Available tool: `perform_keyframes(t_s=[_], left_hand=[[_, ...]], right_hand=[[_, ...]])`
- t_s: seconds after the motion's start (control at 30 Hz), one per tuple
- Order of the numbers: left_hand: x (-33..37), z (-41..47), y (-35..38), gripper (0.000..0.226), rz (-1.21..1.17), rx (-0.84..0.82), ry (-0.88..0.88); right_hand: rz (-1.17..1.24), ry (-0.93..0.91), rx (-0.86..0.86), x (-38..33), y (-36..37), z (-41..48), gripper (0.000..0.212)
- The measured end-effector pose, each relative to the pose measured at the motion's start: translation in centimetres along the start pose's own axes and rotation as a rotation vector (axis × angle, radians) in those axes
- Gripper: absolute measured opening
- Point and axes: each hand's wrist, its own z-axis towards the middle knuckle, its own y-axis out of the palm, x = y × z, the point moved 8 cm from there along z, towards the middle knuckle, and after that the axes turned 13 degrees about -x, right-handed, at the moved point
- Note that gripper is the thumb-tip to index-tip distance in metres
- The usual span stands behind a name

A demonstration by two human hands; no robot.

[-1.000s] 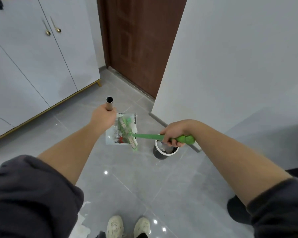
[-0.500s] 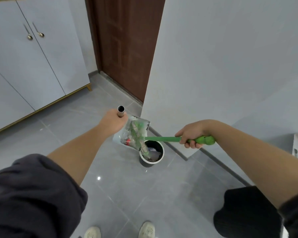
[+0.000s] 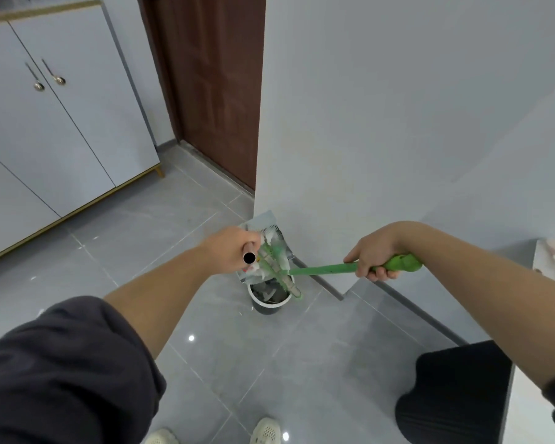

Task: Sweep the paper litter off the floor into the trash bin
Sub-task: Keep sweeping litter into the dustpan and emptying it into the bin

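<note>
Scene: A person in dark sleeves stands on a grey tiled floor [image 3: 141, 238], both arms stretched over a small trash bin [image 3: 267, 306].
Left hand [image 3: 226, 251]: fingers curled round the metal tube handle [image 3: 249, 257] of a pale dustpan [image 3: 263, 224], which is held tilted just above the bin.
Right hand [image 3: 374, 259]: fingers wrapped tight round the green broom handle [image 3: 324, 269] near its bulbous end; the broom head [image 3: 279, 270] lies across the dustpan's mouth, its tip over the bin's rim.
Paper litter [image 3: 268, 243]: white and coloured scraps sit in the tilted dustpan against the broom head; grey and pale scraps show inside the bin below.
Trash bin: round, dark-walled with a white rim, upright on the floor just beside the jutting corner of the white wall [image 3: 382, 107] and its grey skirting [image 3: 321, 283].
Floor: glossy large tiles with thin pale joints, with bright spots of ceiling light reflected near the person's pale shoes [image 3: 266, 431] at the near edge.
Room: white cabinets [image 3: 61, 123] with gold trim and small metal handles line the floor's left edge; a dark brown door [image 3: 218, 91] closes the far end; a dark object [image 3: 452, 389] sits low on the right.
</note>
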Motion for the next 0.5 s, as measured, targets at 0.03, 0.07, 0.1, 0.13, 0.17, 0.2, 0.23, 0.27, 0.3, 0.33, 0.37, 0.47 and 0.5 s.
perform_keyframes(t_s=[0.03, 0.07, 0.1, 0.13, 0.17, 0.2, 0.23, 0.27, 0.3, 0.33, 0.37, 0.47, 0.5], left_hand=[[0.5, 0.2, 0.7, 0.012, 0.042, -0.038, 0.010], [1.2, 0.3, 1.4, 0.013, 0.089, -0.078, 0.016], [1.8, 0.5, 2.1, 0.015, 0.137, -0.114, 0.021], [2.1, 0.7, 2.8, 0.015, 0.187, -0.144, 0.021], [2.7, 0.8, 3.4, 0.013, 0.241, -0.167, 0.027], [3.1, 0.8, 3.9, 0.014, 0.305, -0.200, 0.025], [3.6, 0.8, 4.3, 0.016, 0.370, -0.236, 0.028], [4.1, 0.8, 4.8, 0.016, 0.428, -0.272, 0.032], [4.5, 0.8, 5.1, 0.014, 0.474, -0.298, 0.045], [4.9, 0.8, 5.3, 0.013, 0.511, -0.314, 0.058], [5.2, 0.7, 5.4, 0.011, 0.536, -0.325, 0.065], [5.9, 0.6, 5.5, 0.005, 0.564, -0.335, 0.084], [6.1, 0.6, 5.4, 0.005, 0.574, -0.333, 0.089]], right_hand=[[-0.028, 0.012, -0.007, 0.5, 0.2, 0.2, 0.056], [-0.052, 0.023, -0.011, 0.9, 0.4, 0.5, 0.056], [-0.067, 0.033, -0.013, 1.4, 0.8, 0.7, 0.055], [-0.077, 0.041, -0.016, 1.7, 1.1, 0.8, 0.053], [-0.089, 0.053, -0.019, 2.1, 1.5, 0.9, 0.050], [-0.110, 0.066, -0.025, 2.3, 1.8, 1.0, 0.047], [-0.129, 0.080, -0.032, 2.6, 2.1, 1.1, 0.044], [-0.143, 0.092, -0.041, 2.9, 2.3, 1.2, 0.044], [-0.149, 0.102, -0.050, 3.0, 2.5, 1.2, 0.044], [-0.153, 0.110, -0.058, 3.2, 2.6, 1.3, 0.044], [-0.152, 0.119, -0.065, 3.4, 2.6, 1.4, 0.044], [-0.143, 0.132, -0.073, 3.7, 2.5, 1.5, 0.046], [-0.143, 0.135, -0.071, 3.7, 2.4, 1.5, 0.046]])
